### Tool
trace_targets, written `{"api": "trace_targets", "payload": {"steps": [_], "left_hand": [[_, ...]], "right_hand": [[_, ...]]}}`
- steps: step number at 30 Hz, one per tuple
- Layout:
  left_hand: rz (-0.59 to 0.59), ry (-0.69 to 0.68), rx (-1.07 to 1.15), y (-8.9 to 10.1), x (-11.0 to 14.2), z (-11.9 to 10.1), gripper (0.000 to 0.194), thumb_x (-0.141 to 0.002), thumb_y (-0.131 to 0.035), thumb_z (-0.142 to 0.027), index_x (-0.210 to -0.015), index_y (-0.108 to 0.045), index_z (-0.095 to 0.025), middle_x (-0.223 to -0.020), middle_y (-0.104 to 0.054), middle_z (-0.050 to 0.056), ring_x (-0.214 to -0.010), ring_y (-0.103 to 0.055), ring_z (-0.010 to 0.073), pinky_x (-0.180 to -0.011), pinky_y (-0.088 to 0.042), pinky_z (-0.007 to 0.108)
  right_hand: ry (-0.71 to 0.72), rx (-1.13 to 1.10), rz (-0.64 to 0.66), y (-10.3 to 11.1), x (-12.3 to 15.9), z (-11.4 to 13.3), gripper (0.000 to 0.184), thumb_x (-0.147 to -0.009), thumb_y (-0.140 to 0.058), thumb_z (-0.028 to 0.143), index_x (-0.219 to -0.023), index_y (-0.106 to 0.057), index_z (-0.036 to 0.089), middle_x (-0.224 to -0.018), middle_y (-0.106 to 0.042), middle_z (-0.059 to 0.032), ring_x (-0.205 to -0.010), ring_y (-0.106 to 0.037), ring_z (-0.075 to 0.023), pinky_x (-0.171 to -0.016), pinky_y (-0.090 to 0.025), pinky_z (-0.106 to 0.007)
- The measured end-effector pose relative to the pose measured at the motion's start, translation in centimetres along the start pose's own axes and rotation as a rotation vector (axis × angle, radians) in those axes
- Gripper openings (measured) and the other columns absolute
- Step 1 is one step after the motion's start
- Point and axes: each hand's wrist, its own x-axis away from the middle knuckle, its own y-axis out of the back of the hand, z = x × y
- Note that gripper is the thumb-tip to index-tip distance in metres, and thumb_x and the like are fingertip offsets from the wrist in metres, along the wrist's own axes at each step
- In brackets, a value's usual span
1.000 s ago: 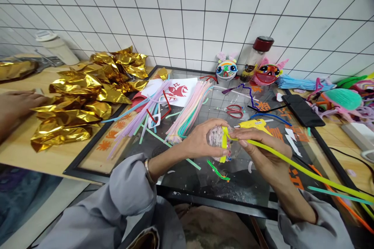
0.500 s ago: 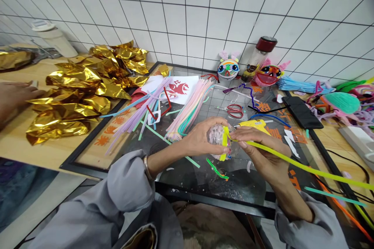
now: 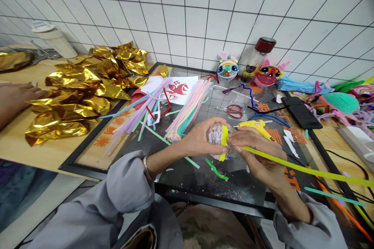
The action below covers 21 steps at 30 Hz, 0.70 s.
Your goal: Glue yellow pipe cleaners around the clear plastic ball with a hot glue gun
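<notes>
My left hand point(image 3: 201, 138) is closed around a small clear rounded piece point(image 3: 214, 136) with whitish and coloured bits on it. A bright yellow band runs down its side. Against that side, my right hand point(image 3: 257, 149) pinches a long yellow pipe cleaner point(image 3: 295, 166), whose free length trails to the right edge. The fingers partly hide where strip and rounded piece meet. Just beyond my right hand lies a yellow glue gun point(image 3: 254, 125). A short green pipe cleaner scrap point(image 3: 215, 169) rests on the dark mat below the hands.
Pastel pipe cleaner bundles point(image 3: 189, 111) and red-handled scissors point(image 3: 234, 111) lie ahead. Gold foil point(image 3: 78, 81) heaps at left, beside another person's hand point(image 3: 20, 95). Decorated animal heads point(image 3: 228, 71) and a bottle point(image 3: 260, 56) stand by the wall. A phone point(image 3: 302, 112) lies right.
My right hand has shifted slightly left and down along the rounded piece, and the yellow pipe cleaner now leaves it a little lower. My left hand keeps its hold.
</notes>
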Motion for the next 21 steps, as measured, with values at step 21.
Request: {"api": "trace_targets", "payload": {"steps": [21], "left_hand": [[-0.007,-0.043,0.033,-0.23,0.12,0.81,0.064,-0.064,-0.080,-0.028,-0.120,-0.049,-0.019,-0.125,-0.060,0.010,-0.121,-0.057,0.0275,-0.107,-0.042,0.041]], "right_hand": [[0.195,0.182,0.096,-0.23,-0.01,0.21,0.025,-0.083,-0.062,0.005,-0.102,-0.066,0.022,-0.091,-0.076,-0.0036,-0.091,-0.072,-0.0184,-0.094,-0.055,-0.041]]}}
